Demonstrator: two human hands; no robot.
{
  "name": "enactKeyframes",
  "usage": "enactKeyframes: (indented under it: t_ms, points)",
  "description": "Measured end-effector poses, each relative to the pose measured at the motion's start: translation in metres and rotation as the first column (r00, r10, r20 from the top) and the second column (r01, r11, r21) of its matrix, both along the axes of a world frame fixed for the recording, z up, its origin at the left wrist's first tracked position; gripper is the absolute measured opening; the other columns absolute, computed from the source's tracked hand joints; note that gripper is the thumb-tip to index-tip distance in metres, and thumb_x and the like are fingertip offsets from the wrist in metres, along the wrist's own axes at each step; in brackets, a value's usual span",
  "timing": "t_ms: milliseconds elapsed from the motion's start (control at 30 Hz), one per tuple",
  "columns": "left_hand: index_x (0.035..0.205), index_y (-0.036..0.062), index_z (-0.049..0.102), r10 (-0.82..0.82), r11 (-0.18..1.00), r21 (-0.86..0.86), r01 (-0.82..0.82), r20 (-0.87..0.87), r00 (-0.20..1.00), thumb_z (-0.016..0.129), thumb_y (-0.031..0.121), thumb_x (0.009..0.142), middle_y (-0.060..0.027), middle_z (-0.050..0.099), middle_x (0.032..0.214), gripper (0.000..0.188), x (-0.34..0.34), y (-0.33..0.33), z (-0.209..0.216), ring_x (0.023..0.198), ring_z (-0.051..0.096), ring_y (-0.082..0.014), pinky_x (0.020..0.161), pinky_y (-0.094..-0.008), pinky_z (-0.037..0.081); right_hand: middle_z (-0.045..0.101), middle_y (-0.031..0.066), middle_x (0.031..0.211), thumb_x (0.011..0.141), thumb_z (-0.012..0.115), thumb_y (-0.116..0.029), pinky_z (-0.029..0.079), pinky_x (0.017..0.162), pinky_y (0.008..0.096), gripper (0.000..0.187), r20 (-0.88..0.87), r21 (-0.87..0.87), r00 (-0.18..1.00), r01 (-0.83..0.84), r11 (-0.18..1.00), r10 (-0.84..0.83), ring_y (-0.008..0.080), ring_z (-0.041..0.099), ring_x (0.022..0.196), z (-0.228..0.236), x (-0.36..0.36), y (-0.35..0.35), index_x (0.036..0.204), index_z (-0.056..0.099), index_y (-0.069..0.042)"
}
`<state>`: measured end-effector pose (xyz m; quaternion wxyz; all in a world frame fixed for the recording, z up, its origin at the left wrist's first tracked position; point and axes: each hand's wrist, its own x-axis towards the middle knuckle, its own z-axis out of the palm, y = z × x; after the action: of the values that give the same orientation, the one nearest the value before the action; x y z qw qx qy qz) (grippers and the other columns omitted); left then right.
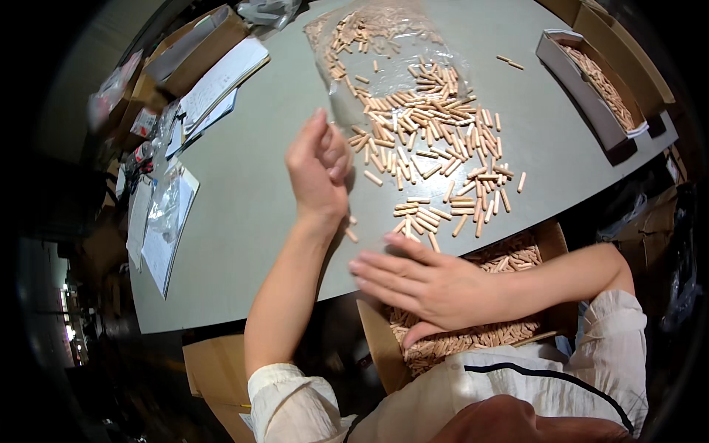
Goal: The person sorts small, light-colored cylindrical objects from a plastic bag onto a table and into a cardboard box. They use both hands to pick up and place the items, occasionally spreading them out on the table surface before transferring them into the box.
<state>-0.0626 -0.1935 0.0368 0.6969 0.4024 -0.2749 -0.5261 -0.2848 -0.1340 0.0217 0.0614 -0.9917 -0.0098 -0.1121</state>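
Note:
Short wooden dowel pins [425, 118] lie scattered over the middle of the table, spilling from a clear plastic bag [443, 52]. My left hand [321, 164] stands at the left edge of this spread, fingers curled in; whether anything is inside them is hidden. A few loose pins lie by its wrist. Stretched out flat, my right hand [421, 286] is slightly blurred over the table's near edge, with no pin visible in it. Below it, an open cardboard box [375, 343] full of the same pins sits against the table edge, partly covered by my right hand and forearm.
At the right of the table [244, 199] stands a long narrow box [583, 96] of pins. Papers and a notebook [221, 81], a clipped paper stack [171, 229] and an open carton [196, 52] lie along the left. Another cardboard box [218, 376] is below at left.

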Motion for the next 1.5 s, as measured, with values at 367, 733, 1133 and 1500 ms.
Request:
enactKeyframes:
  t_ms: [367, 733, 1133, 1500]
  points:
    - [0.072, 0.0156, 0.039, 0.008, 1.000, -0.016, -0.007, 0.093, 0.996, 0.054, 0.026, 0.107, 0.0047, 0.035, 0.057, 0.040, 0.004, -0.006, 0.000, 0.043, 0.025, -0.0063, 0.042, -0.0250, 0.022, 0.040, 0.0290, 0.160, 0.085, 0.048, -0.082, 0.010, 0.128, 0.0600, 0.116, 0.040, -0.049, 0.929, 0.370, 0.928, -0.368, 0.0421, 0.027, 0.155, -0.007, 0.005, -0.014, 0.152, 0.040, 0.013]
    - [0.072, 0.0164, 0.038, 0.022, 0.999, 0.027, -0.025, 0.121, 0.992, 0.056, 0.029, 0.106, 0.0050, 0.036, 0.059, 0.040, 0.000, -0.004, 0.000, 0.044, 0.026, -0.0057, 0.042, -0.0245, 0.022, 0.023, 0.0293, 0.168, 0.085, 0.059, -0.065, 0.002, 0.128, 0.0601, 0.108, -0.087, -0.056, 0.839, 0.534, 0.844, -0.537, 0.0448, 0.013, 0.159, 0.007, -0.064, -0.032, 0.159, 0.028, 0.008]
    - [0.071, 0.0169, 0.038, 0.068, 0.995, 0.056, -0.078, 0.164, 0.984, 0.057, 0.030, 0.106, 0.0055, 0.034, 0.058, 0.042, 0.004, -0.007, -0.002, 0.044, 0.025, -0.0059, 0.044, -0.0247, 0.022, 0.032, 0.0287, 0.163, 0.093, 0.049, -0.075, 0.013, 0.127, 0.0576, 0.106, -0.101, 0.005, 0.803, 0.591, 0.807, -0.587, 0.0433, 0.023, 0.156, 0.010, -0.085, -0.037, 0.158, 0.031, 0.006]
    - [0.072, 0.0159, 0.037, -0.093, 0.996, 0.001, 0.094, -0.082, 0.992, 0.054, 0.026, 0.107, 0.0048, 0.034, 0.058, 0.040, -0.008, 0.005, 0.005, 0.044, 0.025, -0.0062, 0.043, -0.0251, 0.021, 0.028, 0.0279, 0.166, 0.101, 0.049, -0.064, 0.007, 0.128, 0.0561, 0.093, -0.006, 0.138, 0.662, 0.742, 0.656, -0.749, 0.0412, 0.021, 0.157, 0.007, -0.111, -0.073, 0.161, 0.026, 0.003]
